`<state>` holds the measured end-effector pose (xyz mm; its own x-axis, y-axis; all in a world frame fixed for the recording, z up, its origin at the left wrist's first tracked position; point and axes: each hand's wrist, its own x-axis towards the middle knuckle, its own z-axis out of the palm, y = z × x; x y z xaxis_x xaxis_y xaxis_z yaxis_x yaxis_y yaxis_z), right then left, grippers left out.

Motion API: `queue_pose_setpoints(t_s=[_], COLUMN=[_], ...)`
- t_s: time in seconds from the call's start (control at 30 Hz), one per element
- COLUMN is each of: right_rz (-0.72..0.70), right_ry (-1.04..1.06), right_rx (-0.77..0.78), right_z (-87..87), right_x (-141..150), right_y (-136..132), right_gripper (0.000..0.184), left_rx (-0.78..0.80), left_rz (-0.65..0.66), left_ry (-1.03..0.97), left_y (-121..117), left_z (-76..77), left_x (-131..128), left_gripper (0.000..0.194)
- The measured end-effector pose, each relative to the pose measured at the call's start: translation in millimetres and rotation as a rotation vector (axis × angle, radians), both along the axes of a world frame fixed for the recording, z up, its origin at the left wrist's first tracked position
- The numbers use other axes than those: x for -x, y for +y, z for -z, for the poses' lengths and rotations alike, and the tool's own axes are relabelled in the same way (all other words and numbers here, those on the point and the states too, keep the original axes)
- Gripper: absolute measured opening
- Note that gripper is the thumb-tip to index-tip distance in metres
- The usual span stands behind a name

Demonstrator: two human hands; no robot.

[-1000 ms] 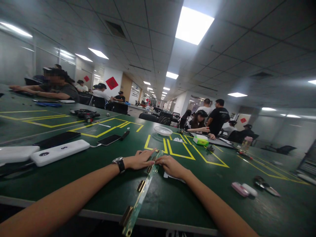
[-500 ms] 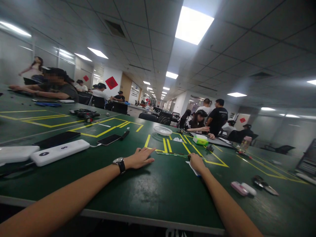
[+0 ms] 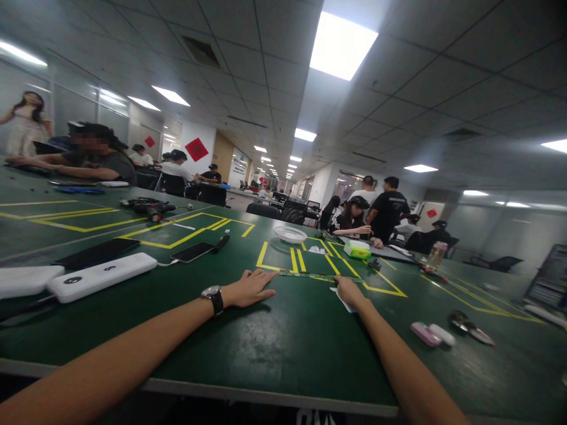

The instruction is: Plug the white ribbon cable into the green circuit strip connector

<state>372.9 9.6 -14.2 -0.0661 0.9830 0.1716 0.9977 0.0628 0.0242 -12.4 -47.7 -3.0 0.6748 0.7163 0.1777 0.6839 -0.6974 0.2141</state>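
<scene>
strip, thin, flat, green, lies centre frame | left hand spread flat, fingertips at its left end | right hand curled at its right end, grip unclear | white latticed round basket above

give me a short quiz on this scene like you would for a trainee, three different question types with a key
1. True or false: the left hand has a watch at its wrist.

2. Which thing are the fingers of the right hand at?
a) the white basket
b) the end of the thin green strip
c) the pink case

3. Fill in the blank: the tape outlines on the green table are ____.

Key: 1 true; 2 b; 3 yellow
</scene>
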Motion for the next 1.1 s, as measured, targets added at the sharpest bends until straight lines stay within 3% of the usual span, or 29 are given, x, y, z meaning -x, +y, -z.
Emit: queue_pose_setpoints(t_s=[0.43,0.63,0.8,1.0,1.1], right_rz=[0.090,0.011,-0.244,-0.869,-1.049], right_ry=[-0.055,-0.051,-0.034,0.088,0.105], right_rx=[-0.074,-0.044,-0.015,-0.025,-0.024], right_z=[-7.4,-17.9,-18.5,-17.9,-22.8], right_x=[2,13,49,119,147], right_y=[-12,-12,-17,-48,-69], right_gripper=[0.043,0.040,0.041,0.049,0.050], left_rx=[-0.022,-0.075,-0.134,-0.168,-0.119], left_rz=[0.008,-0.032,-0.080,-0.010,0.075], left_ry=[-0.009,-0.046,-0.069,-0.061,-0.019], left_y=[1,0,1,5,5], left_z=[1.1,-5.9,-7.6,0.1,3.8], left_x=[1,3,5,4,3], left_gripper=[0.061,0.058,0.053,0.054,0.058])
